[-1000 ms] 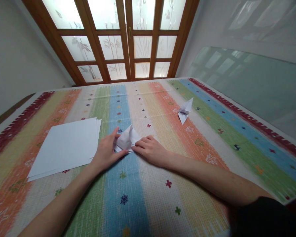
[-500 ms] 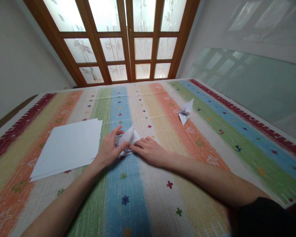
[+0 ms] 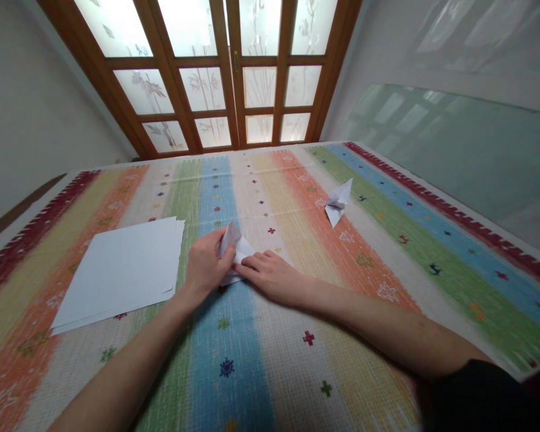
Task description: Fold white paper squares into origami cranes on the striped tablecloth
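A small white, partly folded sheet of paper lies on the striped tablecloth in front of me. My left hand pinches a raised flap of this paper between thumb and fingers. My right hand rests palm down beside it, its fingertips pressing the paper's right side flat on the cloth. Both forearms reach in from the bottom of the view.
A stack of white paper sheets lies to the left of my hands. A finished white paper figure sits further back on the right. Wooden glazed doors stand behind the table. A glass pane leans at the right wall.
My left hand has closed from spread fingers into a pinch on the paper flap and lifted it upright. The right hand has stayed pressed on the paper.
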The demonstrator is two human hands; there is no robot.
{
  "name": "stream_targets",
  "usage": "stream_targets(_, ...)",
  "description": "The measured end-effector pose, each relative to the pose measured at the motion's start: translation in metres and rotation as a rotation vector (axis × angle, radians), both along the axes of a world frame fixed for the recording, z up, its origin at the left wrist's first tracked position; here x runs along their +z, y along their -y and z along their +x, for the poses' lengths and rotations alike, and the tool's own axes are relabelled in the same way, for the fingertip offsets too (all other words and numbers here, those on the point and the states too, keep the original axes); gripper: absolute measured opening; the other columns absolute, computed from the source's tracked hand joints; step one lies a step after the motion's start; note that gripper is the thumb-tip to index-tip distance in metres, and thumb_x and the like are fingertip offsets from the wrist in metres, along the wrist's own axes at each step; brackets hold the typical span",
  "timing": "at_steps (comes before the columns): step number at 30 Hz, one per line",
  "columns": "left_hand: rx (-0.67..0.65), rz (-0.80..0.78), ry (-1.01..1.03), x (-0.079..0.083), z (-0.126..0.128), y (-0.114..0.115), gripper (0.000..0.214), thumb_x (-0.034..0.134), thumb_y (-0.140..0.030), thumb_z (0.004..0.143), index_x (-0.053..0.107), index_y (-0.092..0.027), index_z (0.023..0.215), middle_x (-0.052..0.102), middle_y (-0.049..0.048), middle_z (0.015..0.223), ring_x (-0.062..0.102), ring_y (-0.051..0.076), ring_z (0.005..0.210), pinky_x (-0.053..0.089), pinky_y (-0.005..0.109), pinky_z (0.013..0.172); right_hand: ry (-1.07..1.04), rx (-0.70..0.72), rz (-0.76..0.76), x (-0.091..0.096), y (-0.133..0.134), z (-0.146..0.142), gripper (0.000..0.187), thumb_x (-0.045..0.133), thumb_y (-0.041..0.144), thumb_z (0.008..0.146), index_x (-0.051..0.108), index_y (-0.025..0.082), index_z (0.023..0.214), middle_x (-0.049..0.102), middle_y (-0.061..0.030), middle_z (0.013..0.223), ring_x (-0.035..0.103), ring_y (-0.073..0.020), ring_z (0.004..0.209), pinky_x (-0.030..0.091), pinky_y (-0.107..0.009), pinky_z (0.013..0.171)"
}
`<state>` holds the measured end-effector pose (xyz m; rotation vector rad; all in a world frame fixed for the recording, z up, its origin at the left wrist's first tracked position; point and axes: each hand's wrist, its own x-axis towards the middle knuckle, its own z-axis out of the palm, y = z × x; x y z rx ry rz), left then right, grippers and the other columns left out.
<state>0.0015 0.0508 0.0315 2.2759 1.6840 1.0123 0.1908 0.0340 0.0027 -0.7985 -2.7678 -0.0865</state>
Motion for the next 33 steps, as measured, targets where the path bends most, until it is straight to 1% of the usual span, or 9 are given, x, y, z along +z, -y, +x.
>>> stream_targets(3,0.022,0.015,0.028,0.0,0.001,0.0,0.032,0.051,-0.03,0.084,0.066,-0.015,0.107,0.075,0.0095,0.1,0.069,0.024,0.087,0.053,0.037,0.084,-0.005,-0.001,0.003,-0.001,0.0,0.0,0.031,0.041,0.02,0.102,0.048,0.015,0.132,0.065,-0.0099,0.107,0.058,-0.0194,0.091,0.038,-0.034,0.075)
stream_targets(7,0.027,0.021,0.088,0.001,0.002,-0.003,0.031,0.053,-0.032,0.084,0.067,-0.016,0.107,0.075,0.0081,0.097,0.069,0.024,0.085,0.054,0.035,0.078,-0.007,-0.003,0.008,-0.001,0.001,0.0,0.033,0.041,0.021,0.102,0.047,0.014,0.134,0.065,-0.0098,0.107,0.057,-0.0203,0.092,0.039,-0.034,0.075)
stream_targets(12,0.046,0.052,0.173,0.002,0.003,-0.005,0.027,0.054,-0.032,0.083,0.069,-0.018,0.1,0.076,0.0057,0.09,0.07,0.021,0.08,0.054,0.033,0.076,-0.001,0.0,-0.001,0.0,0.001,-0.001,0.034,0.043,0.02,0.101,0.047,0.015,0.135,0.065,-0.0102,0.107,0.056,-0.0212,0.092,0.04,-0.035,0.074)
stream_targets(17,0.069,0.086,0.217,0.004,0.005,-0.007,0.026,0.057,-0.038,0.083,0.071,-0.018,0.09,0.076,0.0055,0.085,0.07,0.021,0.077,0.054,0.034,0.076,0.009,-0.006,-0.017,0.003,0.002,-0.001,0.037,0.044,0.019,0.1,0.046,0.015,0.136,0.064,-0.0115,0.109,0.056,-0.0223,0.094,0.041,-0.037,0.075)
stream_targets(27,0.199,0.074,0.33,0.01,0.013,-0.009,0.022,0.059,-0.036,0.078,0.073,-0.019,0.079,0.076,0.0031,0.076,0.07,0.019,0.069,0.053,0.03,0.065,0.012,-0.016,-0.025,0.003,0.003,-0.002,0.037,0.042,0.019,0.101,0.046,0.015,0.138,0.065,-0.0121,0.11,0.057,-0.0218,0.095,0.041,-0.036,0.077)
stream_targets(30,0.215,0.06,0.35,0.01,0.016,-0.012,0.021,0.062,-0.037,0.078,0.073,-0.019,0.077,0.075,0.0027,0.074,0.069,0.019,0.068,0.053,0.03,0.067,0.015,-0.009,-0.036,0.003,0.002,-0.001,0.038,0.043,0.019,0.101,0.045,0.014,0.138,0.064,-0.0122,0.109,0.056,-0.0223,0.096,0.041,-0.037,0.076)
stream_targets(33,0.201,0.025,0.368,0.011,0.018,-0.016,0.02,0.064,-0.037,0.077,0.073,-0.019,0.076,0.075,0.0017,0.072,0.069,0.018,0.066,0.054,0.03,0.068,0.016,-0.003,-0.034,0.003,0.002,-0.001,0.039,0.042,0.019,0.101,0.045,0.014,0.139,0.064,-0.0122,0.111,0.056,-0.0227,0.096,0.042,-0.037,0.077)
